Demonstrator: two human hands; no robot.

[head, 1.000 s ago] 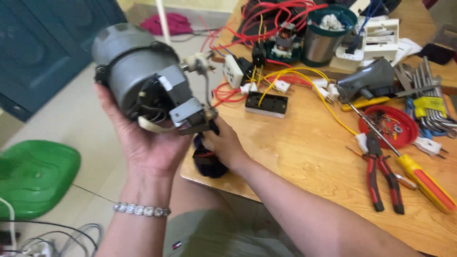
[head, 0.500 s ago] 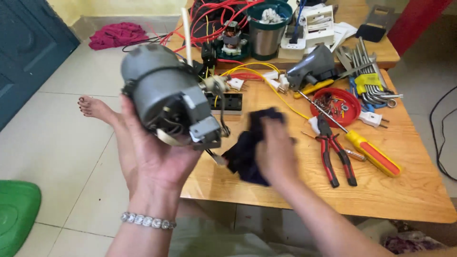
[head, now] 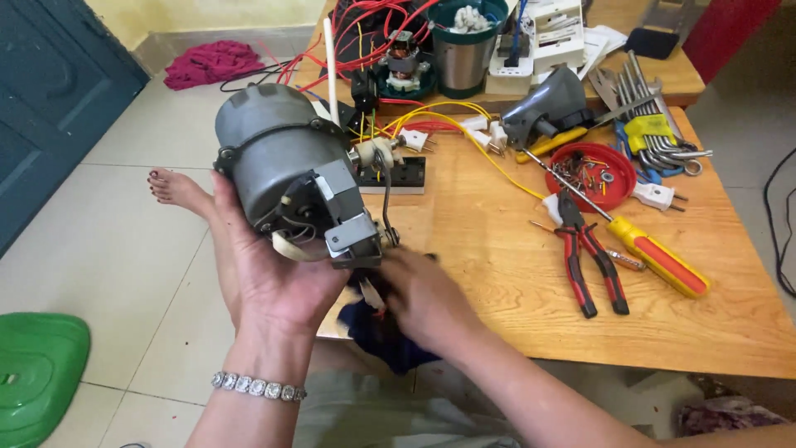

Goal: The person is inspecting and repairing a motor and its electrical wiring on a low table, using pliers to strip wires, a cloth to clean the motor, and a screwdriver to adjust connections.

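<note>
In the head view, the left hand [head: 278,278] cups the grey electric motor [head: 286,170] from beneath, fingers curled around its housing, while the right hand [head: 423,294] closes on a dark blue cloth [head: 385,336] just below the motor's bracket end. Judging by this, the wiping looks underway, with the casing above the left palm untouched; pliers [head: 589,265] and a yellow screwdriver [head: 655,253] lie well right of the right hand.

Motor housing [head: 278,158]: grey metal, matt, slightly dull w/ scuffs. Rear bracket [head: 352,224]: bare sheet metal, semi-gloss. Cloth [head: 385,336]: dark blue fabric, soft, matt. Table [head: 497,257]: light wood, smooth, low sheen. Pliers [head: 584,257]: red/black plastic grips, steel jaws. Screwdriver [head: 655,253]: glossy yellow/red plastic handle. Bracelet [head: 257,387]: shiny stones.
</note>
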